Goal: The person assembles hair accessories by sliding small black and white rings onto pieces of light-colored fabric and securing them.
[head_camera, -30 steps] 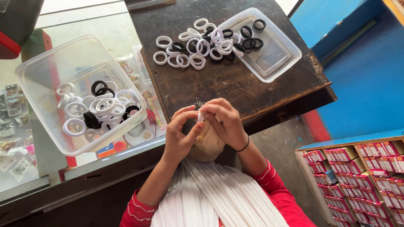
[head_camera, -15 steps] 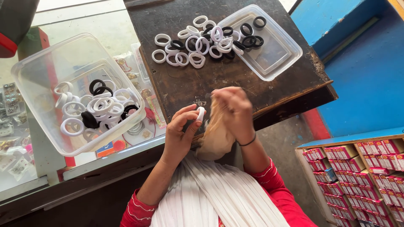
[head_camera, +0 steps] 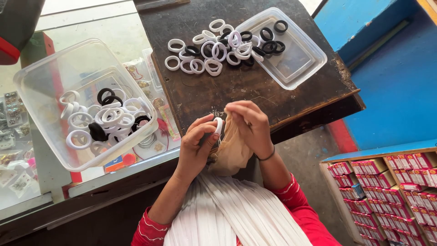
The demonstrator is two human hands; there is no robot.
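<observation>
Pinching a white ring (head_camera: 219, 126) between thumb and fingers, the left hand (head_camera: 196, 145) holds it at the near edge of the dark counter (head_camera: 255, 86). Right hand (head_camera: 248, 125) grips the top of a beige sheer pouch (head_camera: 233, 152), touching the ring. Loose white and black rings (head_camera: 214, 48) lie farther back beside a clear lid (head_camera: 300, 57). A clear tub (head_camera: 54, 77) with more rings sits to the left.

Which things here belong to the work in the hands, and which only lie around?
In the work:
left hand pinching a white ring
right hand gripping a beige pouch
loose rings on the dark table
clear tub of rings
clear lid

Lying about:
small red boxes
trinkets under the glass
</observation>
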